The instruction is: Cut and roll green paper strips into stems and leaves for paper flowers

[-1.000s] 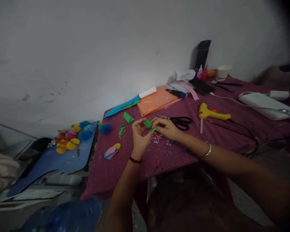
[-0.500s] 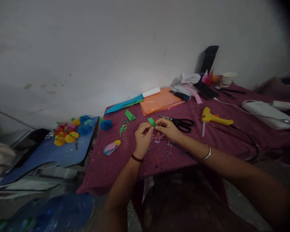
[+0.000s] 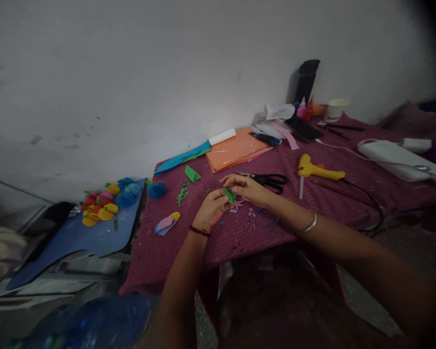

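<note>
A small piece of green paper (image 3: 228, 195) is between my two hands above the middle of the table. My left hand (image 3: 212, 209) pinches its lower left side. Around its right side are the bent fingers of my right hand (image 3: 245, 188), which also grip it. Black-handled scissors (image 3: 271, 180) lie just behind my right hand. Thin pink paper scraps (image 3: 238, 205) are on the cloth beneath the hands. To the left rest a folded green paper (image 3: 192, 173) and narrow green cuttings (image 3: 182, 195).
Yellow glue gun (image 3: 319, 171) with a cord on the right, near a white box (image 3: 399, 160). Orange sheets (image 3: 234, 150) and a cutter (image 3: 264, 139) at the back. Paper shapes (image 3: 167, 223) and a blue paper ball (image 3: 156, 189) on the left; colourful paper balls (image 3: 105, 201) on a blue board (image 3: 94, 235).
The green paper has turned and sits lower between my fingers. My right hand's fingers have shifted over it, and the whole view has moved slightly.
</note>
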`<state>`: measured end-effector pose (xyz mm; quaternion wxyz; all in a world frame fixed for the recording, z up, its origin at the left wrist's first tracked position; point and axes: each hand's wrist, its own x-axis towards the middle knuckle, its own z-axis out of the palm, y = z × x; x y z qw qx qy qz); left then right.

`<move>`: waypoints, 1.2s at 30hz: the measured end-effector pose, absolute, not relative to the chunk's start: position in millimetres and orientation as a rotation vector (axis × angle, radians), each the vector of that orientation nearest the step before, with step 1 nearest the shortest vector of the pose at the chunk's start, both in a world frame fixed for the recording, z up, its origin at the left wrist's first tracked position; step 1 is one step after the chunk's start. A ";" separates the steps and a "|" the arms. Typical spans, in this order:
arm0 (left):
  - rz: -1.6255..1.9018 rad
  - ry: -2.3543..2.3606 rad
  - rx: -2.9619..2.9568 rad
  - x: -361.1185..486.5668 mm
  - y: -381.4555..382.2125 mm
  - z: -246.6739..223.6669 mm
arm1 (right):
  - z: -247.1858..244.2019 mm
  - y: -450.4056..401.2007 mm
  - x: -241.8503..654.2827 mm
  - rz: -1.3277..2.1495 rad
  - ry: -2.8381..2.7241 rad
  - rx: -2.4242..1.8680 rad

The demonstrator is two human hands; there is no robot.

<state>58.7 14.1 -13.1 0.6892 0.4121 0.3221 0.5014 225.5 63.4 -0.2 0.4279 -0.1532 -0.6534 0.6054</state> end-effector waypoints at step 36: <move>1.013 0.820 0.995 59.4 11.6 -14.1 | -0.9 64.8 232.4 1.672 -1.803 -0.167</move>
